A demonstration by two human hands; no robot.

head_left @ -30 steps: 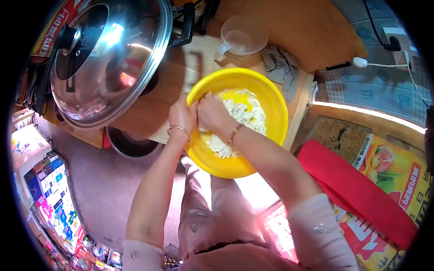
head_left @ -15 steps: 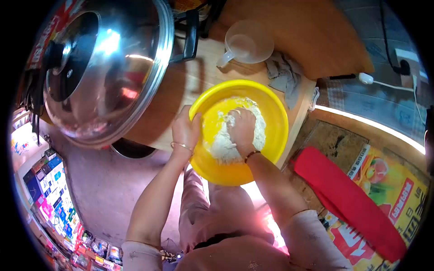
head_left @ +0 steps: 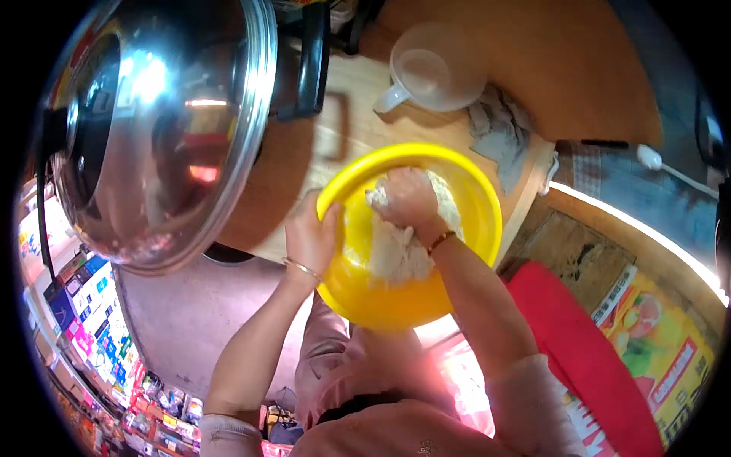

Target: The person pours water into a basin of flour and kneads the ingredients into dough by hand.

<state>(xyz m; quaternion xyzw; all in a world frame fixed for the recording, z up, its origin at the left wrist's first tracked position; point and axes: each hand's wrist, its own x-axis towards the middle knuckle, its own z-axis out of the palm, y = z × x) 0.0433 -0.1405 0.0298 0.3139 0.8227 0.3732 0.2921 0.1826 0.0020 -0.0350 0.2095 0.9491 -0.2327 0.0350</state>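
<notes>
A yellow plastic bowl (head_left: 481, 202) sits near the front edge of the wooden table, directly before me. My left hand (head_left: 311, 234) is closed on the bowl's left rim, its thumb over the edge. Inside the bowl is a heap of white flour (head_left: 400, 259), partly clumped. My right hand (head_left: 411, 196) is down in it toward the far side, fingers curled into the flour, with white lumps stuck on the fingertips. A bracelet circles each wrist.
A large pan with a glass lid (head_left: 171, 152) stands close on the left. Behind the bowl are a translucent measuring jug (head_left: 438, 68) and a grey cloth (head_left: 499, 133). A long red object (head_left: 579, 350) lies to the right beside printed packaging (head_left: 662, 343).
My right hand has curled up tighter and turned within the flour, dragging some along. My left hand keeps its hold on the rim. The view has shifted slightly.
</notes>
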